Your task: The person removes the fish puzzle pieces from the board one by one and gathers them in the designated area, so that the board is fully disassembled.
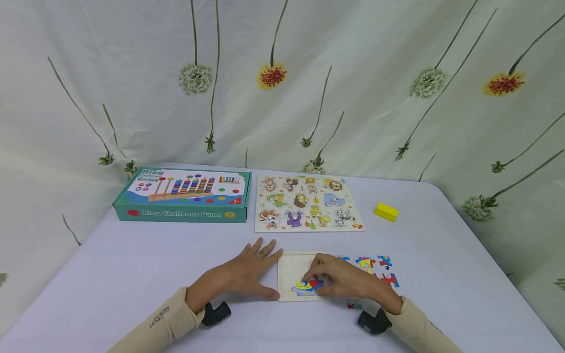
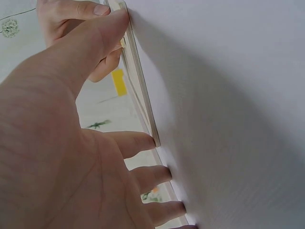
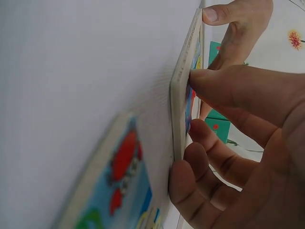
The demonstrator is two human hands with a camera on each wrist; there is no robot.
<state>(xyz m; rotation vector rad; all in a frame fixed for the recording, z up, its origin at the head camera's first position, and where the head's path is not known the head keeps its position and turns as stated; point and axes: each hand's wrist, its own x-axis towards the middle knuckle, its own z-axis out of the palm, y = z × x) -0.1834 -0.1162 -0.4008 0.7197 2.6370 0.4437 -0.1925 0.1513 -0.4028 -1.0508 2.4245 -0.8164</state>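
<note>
A shallow wooden puzzle tray lies on the white table in front of the person. Several colourful jigsaw pieces sit together along its lower part. Spread out flat, the left hand touches the tray's left edge with thumb and index finger. The right hand bends over the tray's right side, thumb and curled index finger pinching a jigsaw piece among those inside. Its other fingers reach the tray's edge in the right wrist view. Loose jigsaw pieces lie to the right, partly hidden by this hand.
Behind the tray lies an animal puzzle board. A green Ring Challenge Game box stands at the back left, and a yellow block at the back right. A flower-print cloth hangs behind the table.
</note>
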